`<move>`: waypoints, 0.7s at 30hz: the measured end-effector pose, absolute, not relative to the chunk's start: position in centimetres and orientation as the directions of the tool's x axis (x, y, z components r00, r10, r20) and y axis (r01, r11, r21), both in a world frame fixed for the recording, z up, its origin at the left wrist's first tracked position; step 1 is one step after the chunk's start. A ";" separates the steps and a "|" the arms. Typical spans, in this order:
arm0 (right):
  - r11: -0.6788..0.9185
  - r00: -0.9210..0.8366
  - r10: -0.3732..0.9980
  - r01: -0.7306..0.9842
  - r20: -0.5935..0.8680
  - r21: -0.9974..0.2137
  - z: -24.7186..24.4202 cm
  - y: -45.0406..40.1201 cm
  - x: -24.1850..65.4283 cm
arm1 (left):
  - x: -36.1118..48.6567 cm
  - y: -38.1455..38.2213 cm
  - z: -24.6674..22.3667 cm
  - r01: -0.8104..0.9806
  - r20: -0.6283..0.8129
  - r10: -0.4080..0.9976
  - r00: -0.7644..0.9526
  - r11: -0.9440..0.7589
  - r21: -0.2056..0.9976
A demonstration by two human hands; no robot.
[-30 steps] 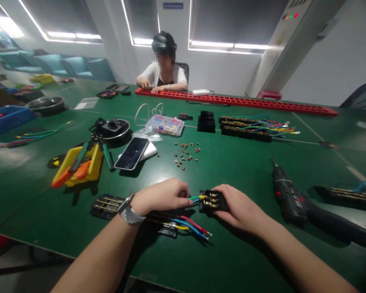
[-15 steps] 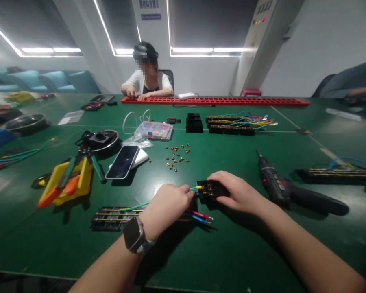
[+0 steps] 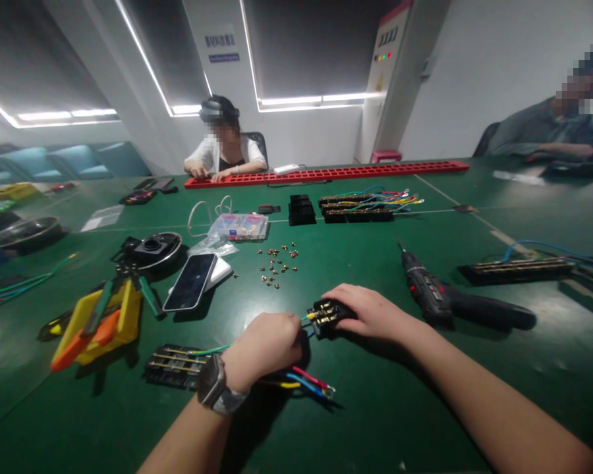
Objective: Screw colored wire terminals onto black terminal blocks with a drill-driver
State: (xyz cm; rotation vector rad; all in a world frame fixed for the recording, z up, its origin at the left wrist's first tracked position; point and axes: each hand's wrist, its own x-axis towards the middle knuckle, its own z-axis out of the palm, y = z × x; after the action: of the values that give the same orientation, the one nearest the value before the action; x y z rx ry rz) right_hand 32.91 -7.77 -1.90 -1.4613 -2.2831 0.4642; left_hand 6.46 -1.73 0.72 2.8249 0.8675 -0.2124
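Observation:
My right hand [image 3: 370,313] is closed around a small black socket block [image 3: 323,324] whose brass contacts show on its upper face. At the block's left end, my left hand [image 3: 271,339] pinches a green wire [image 3: 304,320] with a yellow-sleeved end touching the contacts; its fingertips are partly hidden. Beneath my left wrist lies a black socket strip [image 3: 172,364] with brass bars. Red, blue and yellow wires [image 3: 309,380] with ring terminals stick out past my left hand. Small brass screws [image 3: 275,263] are scattered beyond the block.
A cordless screwdriver [image 3: 432,289] lies right of my hands. To the left are a phone [image 3: 190,282] and a yellow bin [image 3: 128,329] with tools. Farther back sit a parts box [image 3: 242,226], black blocks [image 3: 301,209] and wired strips [image 3: 358,212]. Two people sit across the table.
The camera view has shifted, so the table scene sits farther left. The socket block has tilted, showing more of its brass contacts. Both hands keep their hold.

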 end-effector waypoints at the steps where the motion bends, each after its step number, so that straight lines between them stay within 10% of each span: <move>1: 0.403 -0.385 0.912 0.785 0.139 -0.471 -1.9 -7.7 32.9 | 6.4 -1.8 0.8 0.564 -0.199 0.534 0.822 -0.812 0.148; 13: 0.330 -0.262 0.944 0.796 0.202 -0.507 -3.1 -7.0 34.7 | 6.2 -2.2 1.3 0.306 -0.149 0.268 0.952 -0.800 0.516; 21: 0.335 -0.268 0.942 0.789 0.203 -0.515 -3.1 -7.1 34.8 | 6.5 -2.7 1.6 0.175 -0.114 0.252 0.961 -0.234 0.956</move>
State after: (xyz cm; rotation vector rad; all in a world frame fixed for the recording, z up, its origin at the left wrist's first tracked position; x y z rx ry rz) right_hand 34.78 -7.15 -3.11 -1.5158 -2.1329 0.4315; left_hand 6.46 -2.75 1.60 1.8163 0.3148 0.0736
